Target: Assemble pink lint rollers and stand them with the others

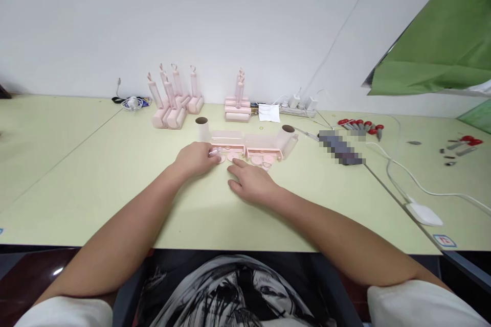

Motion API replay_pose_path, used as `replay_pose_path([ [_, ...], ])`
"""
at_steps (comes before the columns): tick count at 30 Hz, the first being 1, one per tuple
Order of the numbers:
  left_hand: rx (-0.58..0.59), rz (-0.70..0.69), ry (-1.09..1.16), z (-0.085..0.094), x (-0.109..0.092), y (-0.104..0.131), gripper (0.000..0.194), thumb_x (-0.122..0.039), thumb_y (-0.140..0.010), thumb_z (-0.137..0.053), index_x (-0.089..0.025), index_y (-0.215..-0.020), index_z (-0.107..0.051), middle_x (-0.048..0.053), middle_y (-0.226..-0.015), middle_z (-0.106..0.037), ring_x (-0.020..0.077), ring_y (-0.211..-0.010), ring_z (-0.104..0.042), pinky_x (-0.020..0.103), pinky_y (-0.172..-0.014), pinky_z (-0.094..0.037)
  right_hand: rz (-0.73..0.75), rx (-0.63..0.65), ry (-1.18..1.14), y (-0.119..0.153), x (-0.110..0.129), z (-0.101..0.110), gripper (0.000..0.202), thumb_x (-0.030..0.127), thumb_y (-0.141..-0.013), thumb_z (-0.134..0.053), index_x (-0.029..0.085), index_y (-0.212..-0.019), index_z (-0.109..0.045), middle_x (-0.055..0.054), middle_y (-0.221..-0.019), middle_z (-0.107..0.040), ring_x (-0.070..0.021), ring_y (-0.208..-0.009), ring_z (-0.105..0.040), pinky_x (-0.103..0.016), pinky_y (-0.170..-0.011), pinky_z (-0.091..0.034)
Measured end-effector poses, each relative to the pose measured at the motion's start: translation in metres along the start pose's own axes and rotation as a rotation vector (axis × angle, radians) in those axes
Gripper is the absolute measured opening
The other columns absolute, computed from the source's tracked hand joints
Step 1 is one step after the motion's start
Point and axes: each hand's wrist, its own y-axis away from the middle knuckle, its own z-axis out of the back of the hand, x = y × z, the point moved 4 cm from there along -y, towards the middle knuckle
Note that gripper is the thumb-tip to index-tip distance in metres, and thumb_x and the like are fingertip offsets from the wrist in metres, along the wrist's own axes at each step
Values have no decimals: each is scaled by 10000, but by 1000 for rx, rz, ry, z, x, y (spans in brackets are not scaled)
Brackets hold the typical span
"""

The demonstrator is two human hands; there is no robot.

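My left hand (194, 158) is closed round a small clear plastic piece (215, 152), its fingertips just above the tabletop. Right of it, my right hand (251, 180) has its fingers apart, with the forefinger at a flat pink disc (232, 156). More pink discs (268, 159) lie beyond that hand, some overlapping. Behind the discs are two open pink plastic housings (264, 152) side by side, with translucent pale covers (227, 137) at their backs. A white roll with a brown cardboard core (202, 130) stands at the left, and another roll (286, 135) at the right.
Several pink lint rollers with upright handles (172, 107) stand at the back left, others (238, 107) by the wall. A phone-like dark object (341, 148), partly blurred, lies right. Beyond it are red-capped tools (360, 125), a white cable (418, 176) and a white charger (424, 213).
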Motion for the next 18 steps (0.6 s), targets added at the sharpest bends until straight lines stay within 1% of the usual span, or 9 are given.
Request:
replay_pose_path([
  [2, -32, -37, 54, 3, -3, 2, 362, -547, -816, -546, -221, -672, -479, 35, -676, -625, 206, -619, -559, 307, -533, -284, 9, -27, -32, 2, 0, 2, 335, 334, -935, -447, 189, -1185, -618, -107, -1314, -598, -255, -963, -645, -326, -683, -412],
  [5, -65, -141, 194, 7, -10, 7, 363, -518, -831, -564, -218, -674, -432, -3, -642, -580, 170, -586, -513, 291, -539, -298, 8, -41, -76, 5, -1, 6, 337, 348, -940, -461, 184, -1182, -628, -107, -1199, -668, -262, -982, -642, -325, -699, -402],
  [7, -74, -222, 283, 9, -16, 12, 341, -500, -838, -574, -218, -716, -428, -20, -648, -550, 156, -592, -496, 280, -549, -315, -2, -38, -104, 8, -2, 8, 292, 344, -933, -486, 182, -1114, -647, -101, -1106, -704, -255, -942, -646, -320, -685, -386],
  [9, -62, -303, 361, 9, -23, 17, 266, -445, -846, -579, -222, -803, -441, -34, -671, -530, 148, -605, -491, 270, -563, -333, -22, -57, -186, 9, -5, 11, 231, 340, -922, -518, 187, -1046, -638, -71, -969, -725, -227, -853, -642, -306, -658, -368],
  [11, -22, -383, 425, 9, -29, 22, 214, -374, -844, -577, -226, -879, -427, -44, -690, -513, 143, -614, -483, 262, -570, -342, -48, -125, -340, 10, -10, 14, 237, 388, -913, -552, 193, -1042, -593, -28, -844, -708, -191, -744, -616, -290, -632, -360],
  [13, 26, -459, 453, 7, -36, 27, 224, -338, -832, -585, -226, -886, -399, -44, -708, -497, 139, -623, -470, 258, -569, -342, -58, -230, -525, 11, -15, 15, 341, 471, -893, -588, 200, -1093, -534, 11, -778, -668, -158, -657, -574, -276, -612, -367],
  [15, 48, -536, 456, 5, -42, 32, 241, -330, -823, -595, -224, -869, -383, -34, -741, -497, 138, -643, -467, 258, -576, -347, -16, -321, -684, 12, -17, 14, 420, 503, -868, -622, 212, -1146, -500, 37, -750, -628, -133, -601, -533, -263, -594, -380],
  [16, 51, -574, 457, 4, -46, 34, 241, -328, -825, -596, -222, -865, -383, -26, -765, -504, 138, -657, -472, 259, -582, -354, 15, -359, -748, 12, -16, 14, 409, 490, -865, -630, 219, -1145, -506, 45, -735, -610, -123, -585, -516, -258, -586, -384],
  [18, 45, -631, 476, 1, -51, 38, 221, -329, -844, -585, -219, -879, -397, -13, -811, -525, 138, -686, -492, 257, -596, -370, 75, -428, -838, 14, -14, 13, 307, 437, -867, -635, 224, -1072, -555, 47, -705, -580, -113, -573, -496, -251, -576, -394],
])
